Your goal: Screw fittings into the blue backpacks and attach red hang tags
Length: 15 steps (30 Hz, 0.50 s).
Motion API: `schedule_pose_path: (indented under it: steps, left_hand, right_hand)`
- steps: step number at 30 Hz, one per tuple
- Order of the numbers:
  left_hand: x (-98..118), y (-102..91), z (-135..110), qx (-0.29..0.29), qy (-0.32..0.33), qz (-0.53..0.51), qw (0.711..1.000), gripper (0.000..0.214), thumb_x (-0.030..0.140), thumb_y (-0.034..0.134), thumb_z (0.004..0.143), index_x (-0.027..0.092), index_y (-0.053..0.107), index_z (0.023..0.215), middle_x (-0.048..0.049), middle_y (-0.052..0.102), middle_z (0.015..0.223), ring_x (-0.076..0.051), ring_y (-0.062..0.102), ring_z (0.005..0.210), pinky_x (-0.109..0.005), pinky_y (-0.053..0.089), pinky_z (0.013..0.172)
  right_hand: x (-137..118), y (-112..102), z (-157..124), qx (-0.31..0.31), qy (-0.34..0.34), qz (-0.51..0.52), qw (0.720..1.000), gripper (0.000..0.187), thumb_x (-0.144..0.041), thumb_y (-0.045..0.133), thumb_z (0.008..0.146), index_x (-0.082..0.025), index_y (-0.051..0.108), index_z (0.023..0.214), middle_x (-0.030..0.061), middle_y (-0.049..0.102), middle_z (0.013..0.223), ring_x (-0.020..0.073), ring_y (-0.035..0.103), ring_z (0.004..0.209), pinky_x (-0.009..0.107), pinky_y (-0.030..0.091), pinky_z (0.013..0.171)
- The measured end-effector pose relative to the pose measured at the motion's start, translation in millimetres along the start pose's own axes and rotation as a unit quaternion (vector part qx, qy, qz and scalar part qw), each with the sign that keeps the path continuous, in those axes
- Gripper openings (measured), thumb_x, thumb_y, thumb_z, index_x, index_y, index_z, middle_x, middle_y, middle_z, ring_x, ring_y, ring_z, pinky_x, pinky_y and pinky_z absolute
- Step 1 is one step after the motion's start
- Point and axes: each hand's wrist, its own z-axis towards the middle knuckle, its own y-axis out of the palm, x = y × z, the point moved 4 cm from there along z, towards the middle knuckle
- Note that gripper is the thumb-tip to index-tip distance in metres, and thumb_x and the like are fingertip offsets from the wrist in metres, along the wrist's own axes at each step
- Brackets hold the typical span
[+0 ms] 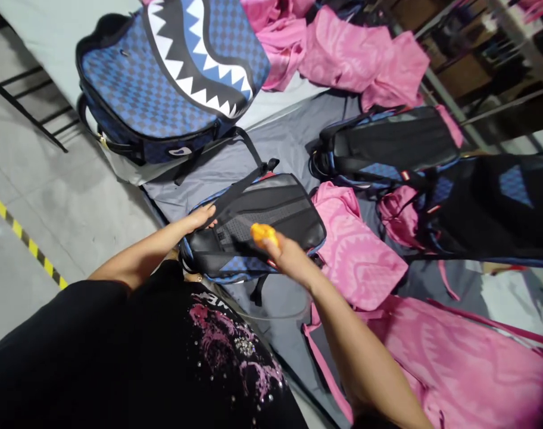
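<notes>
A blue checked backpack [271, 208] lies back-side up on the grey table [280, 137], its black padded back and straps facing me. My left hand [200, 215] rests on its left edge, fingers curled on a black shoulder strap [240, 190]. Above the pack's lower middle, my right hand [286, 255] is closed round a small orange object [264, 233]; I cannot tell what the object is.
A larger blue checked backpack with a shark-mouth print [173, 77] stands at the table's far left. More dark backpacks [392, 146] lie to the right. Pink dust bags [361, 250] are spread right of the pack and at the back. Yellow-black floor tape [25, 238] runs left.
</notes>
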Motion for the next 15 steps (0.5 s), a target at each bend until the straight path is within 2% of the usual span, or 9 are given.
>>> schedule_pose_path:
  steps: [2, 4, 6, 7, 9, 10, 12, 13, 15]
  left_hand:
    - [8, 18.7, -14, 0.051, 0.039, 0.084, 0.994, 0.054, 0.045, 0.045, 0.098, 0.032, 0.041, 0.150, -0.0132, 0.055, 0.140, -0.032, 0.047, 0.133, -0.051, 0.033, 0.112]
    - [16, 36.3, -27, 0.080, 0.073, 0.158, 0.981, 0.062, 0.037, 0.062, 0.090, 0.040, 0.042, 0.148, -0.0102, 0.038, 0.154, -0.036, 0.028, 0.145, -0.056, 0.016, 0.118]
    - [23, 47.7, -36, 0.091, 0.091, 0.208, 0.970, 0.065, 0.028, 0.066, 0.088, 0.038, 0.044, 0.148, -0.0120, 0.028, 0.160, -0.040, 0.019, 0.147, -0.058, 0.010, 0.118]
    - [25, 50.9, -40, 0.100, 0.098, 0.229, 0.963, 0.063, 0.025, 0.064, 0.089, 0.035, 0.045, 0.148, -0.0143, 0.024, 0.161, -0.041, 0.018, 0.147, -0.059, 0.009, 0.118]
    - [31, 57.7, -52, 0.122, 0.142, 0.290, 0.939, 0.059, 0.026, 0.057, 0.093, 0.028, 0.043, 0.150, -0.0176, 0.018, 0.163, -0.041, 0.015, 0.149, -0.059, 0.010, 0.118]
    - [32, 64.7, -61, 0.116, 0.180, 0.326, 0.921, 0.059, 0.030, 0.055, 0.094, 0.027, 0.041, 0.151, -0.0177, 0.017, 0.164, -0.041, 0.016, 0.149, -0.058, 0.012, 0.118]
    - [28, 87.1, -80, 0.057, 0.252, 0.388, 0.885, 0.068, 0.039, 0.062, 0.090, 0.028, 0.038, 0.153, -0.0160, 0.018, 0.164, -0.039, 0.021, 0.149, -0.055, 0.020, 0.118]
    - [23, 100.2, -89, 0.011, 0.267, 0.397, 0.878, 0.075, 0.039, 0.069, 0.085, 0.029, 0.038, 0.152, -0.0154, 0.021, 0.164, -0.039, 0.025, 0.147, -0.054, 0.024, 0.117]
    - [9, 121.2, -101, -0.057, 0.245, 0.370, 0.894, 0.079, 0.032, 0.076, 0.078, 0.029, 0.043, 0.150, -0.0148, 0.029, 0.162, -0.039, 0.031, 0.145, -0.054, 0.028, 0.115]
  right_hand:
    - [5, -10, -3, 0.031, 0.035, -0.017, 0.999, 0.049, -0.046, 0.037, 0.099, -0.014, 0.057, 0.131, 0.0136, 0.072, 0.108, 0.0231, 0.068, 0.097, 0.031, 0.050, 0.083]
    - [14, -13, -12, -0.037, 0.051, -0.039, 0.997, 0.048, -0.047, 0.038, 0.099, -0.016, 0.058, 0.129, 0.0118, 0.074, 0.101, 0.0217, 0.070, 0.088, 0.029, 0.050, 0.078]
    - [28, -17, -25, -0.108, 0.084, -0.083, 0.987, 0.047, -0.048, 0.039, 0.099, -0.015, 0.060, 0.125, 0.0119, 0.074, 0.095, 0.0213, 0.070, 0.083, 0.028, 0.050, 0.074]
    - [38, -24, -33, -0.098, 0.131, -0.122, 0.979, 0.048, -0.048, 0.037, 0.100, -0.014, 0.061, 0.124, 0.0139, 0.074, 0.096, 0.0226, 0.070, 0.085, 0.029, 0.049, 0.073]
    - [56, -41, -49, -0.022, 0.236, -0.202, 0.950, 0.051, -0.047, 0.033, 0.102, -0.010, 0.059, 0.125, 0.0202, 0.072, 0.103, 0.0275, 0.070, 0.094, 0.033, 0.049, 0.076]
    - [62, -45, -57, -0.011, 0.257, -0.217, 0.942, 0.050, -0.046, 0.033, 0.102, -0.009, 0.058, 0.125, 0.0219, 0.071, 0.108, 0.0289, 0.069, 0.098, 0.034, 0.049, 0.078]
    - [67, -44, -70, -0.063, 0.230, -0.186, 0.953, 0.046, -0.046, 0.038, 0.101, -0.012, 0.060, 0.123, 0.0198, 0.071, 0.112, 0.0277, 0.068, 0.101, 0.033, 0.049, 0.081]
    - [68, -42, -77, -0.091, 0.212, -0.160, 0.960, 0.044, -0.046, 0.040, 0.101, -0.014, 0.062, 0.121, 0.0178, 0.072, 0.111, 0.0261, 0.069, 0.100, 0.032, 0.049, 0.082]
    - [74, -44, -93, -0.070, 0.235, -0.138, 0.960, 0.045, -0.048, 0.040, 0.101, -0.016, 0.063, 0.120, 0.0166, 0.072, 0.110, 0.0247, 0.069, 0.098, 0.032, 0.049, 0.082]
